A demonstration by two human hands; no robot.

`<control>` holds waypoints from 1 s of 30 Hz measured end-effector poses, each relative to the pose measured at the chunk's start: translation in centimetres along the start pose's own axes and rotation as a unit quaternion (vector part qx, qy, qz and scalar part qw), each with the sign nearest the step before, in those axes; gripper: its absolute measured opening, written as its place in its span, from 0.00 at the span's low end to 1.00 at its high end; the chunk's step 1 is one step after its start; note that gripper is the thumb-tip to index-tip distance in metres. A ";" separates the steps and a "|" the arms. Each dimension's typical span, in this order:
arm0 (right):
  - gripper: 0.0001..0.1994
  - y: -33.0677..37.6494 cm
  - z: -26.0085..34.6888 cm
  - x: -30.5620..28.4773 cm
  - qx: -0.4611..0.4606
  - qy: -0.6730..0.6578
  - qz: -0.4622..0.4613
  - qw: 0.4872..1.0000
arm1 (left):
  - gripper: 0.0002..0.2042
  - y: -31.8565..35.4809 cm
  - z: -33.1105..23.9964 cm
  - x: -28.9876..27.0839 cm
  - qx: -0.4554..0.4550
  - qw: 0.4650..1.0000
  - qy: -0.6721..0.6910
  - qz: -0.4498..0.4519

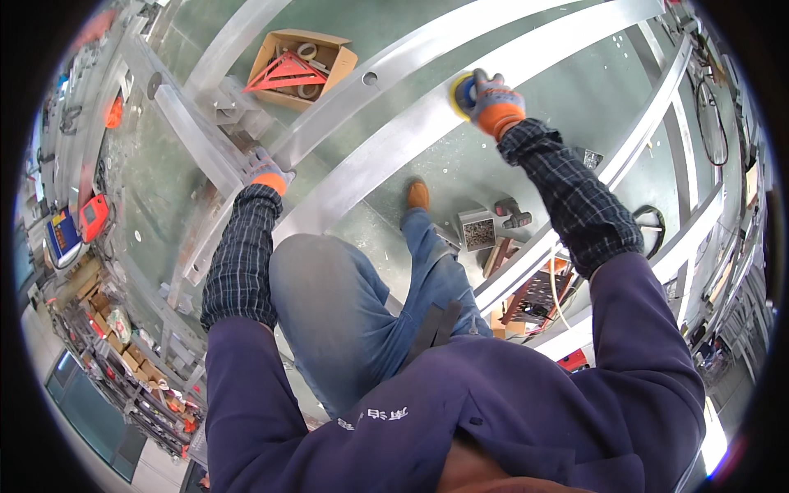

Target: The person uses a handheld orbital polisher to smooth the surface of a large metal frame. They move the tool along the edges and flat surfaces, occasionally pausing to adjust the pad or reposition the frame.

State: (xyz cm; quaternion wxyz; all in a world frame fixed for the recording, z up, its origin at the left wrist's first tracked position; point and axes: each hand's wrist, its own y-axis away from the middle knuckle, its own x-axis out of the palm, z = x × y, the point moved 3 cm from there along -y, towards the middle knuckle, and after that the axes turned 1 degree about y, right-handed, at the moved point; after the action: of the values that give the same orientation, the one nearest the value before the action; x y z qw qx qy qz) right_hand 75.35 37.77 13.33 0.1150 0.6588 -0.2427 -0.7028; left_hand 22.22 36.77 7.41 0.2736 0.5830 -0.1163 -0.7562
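My right hand (498,108), in a grey and orange work glove, is closed around a round sanding pad (463,96) with a blue body and yellow rim. The pad lies against a wide silver metal beam (403,141) that runs diagonally across the frame. Lower left, my left hand (268,173) wears a matching glove and rests on the metal frame where a straight bar (196,135) and a curved beam (329,125) come close. Its fingers look stretched out and the thumb stands apart; the underside of the hand is hidden.
Beyond the beams stands a cardboard box (343,66) with tape rolls and a red triangular frame. Near my boot (418,195) are a box of small fasteners (477,231) and a cordless drill (513,214). More metal bars (649,123) cross the right side. A red device (94,218) lies left.
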 end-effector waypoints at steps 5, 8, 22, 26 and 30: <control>0.33 5.1 7.7 6.5 -0.148 -0.030 0.041 0.988 | 0.50 0.3 -2.6 -1.7 0.020 0.999 0.036 0.029; 0.28 10.0 11.8 6.7 -0.227 0.005 0.054 0.972 | 0.50 0.6 -0.4 -0.6 0.024 0.999 0.037 0.013; 0.45 -8.0 -15.2 -1.5 0.179 -0.097 -0.076 0.976 | 0.59 0.3 -2.0 0.1 0.019 1.000 -0.001 -0.016; 0.42 -5.8 -9.1 1.8 0.077 -0.044 -0.023 0.996 | 0.56 0.0 -2.6 0.0 0.032 0.999 -0.006 -0.004; 0.34 -2.0 -3.6 0.8 -0.023 -0.079 0.041 0.996 | 0.57 -0.6 -1.2 0.3 0.033 0.999 -0.004 0.024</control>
State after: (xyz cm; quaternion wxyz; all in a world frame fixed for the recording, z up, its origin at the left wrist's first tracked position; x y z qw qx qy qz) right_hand 79.13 38.41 11.61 0.1395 0.5881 -0.2618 -0.7525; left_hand 23.12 37.21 6.50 0.2717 0.5860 -0.1562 -0.7473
